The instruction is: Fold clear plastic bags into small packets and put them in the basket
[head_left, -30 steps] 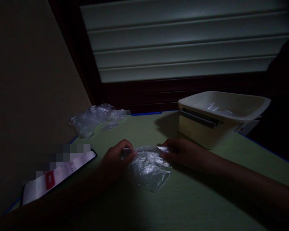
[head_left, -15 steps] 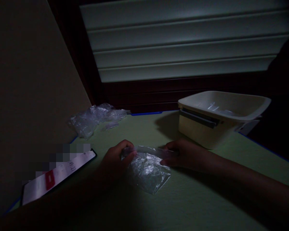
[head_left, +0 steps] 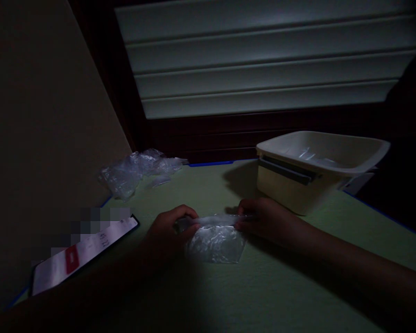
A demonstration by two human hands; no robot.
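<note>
A clear, crinkled plastic bag lies low over the green table, its upper edge gathered into a flat band. My left hand pinches the left end of that band between thumb and fingers. At the right end, my right hand grips the band the same way. The lower part of the bag hangs toward me, between the two hands. Whatever the bag may contain is too dim to make out.
Crumpled clear plastic bags lie at the back left. A lit phone rests at the left edge. A cream bin with a grey handle stands at the back right, clear plastic inside. Behind is a slatted shutter.
The bag's lower part has drawn up and looks shorter, with its bottom edge straighter. The band between my hands looks flatter, and both hands have shifted slightly.
</note>
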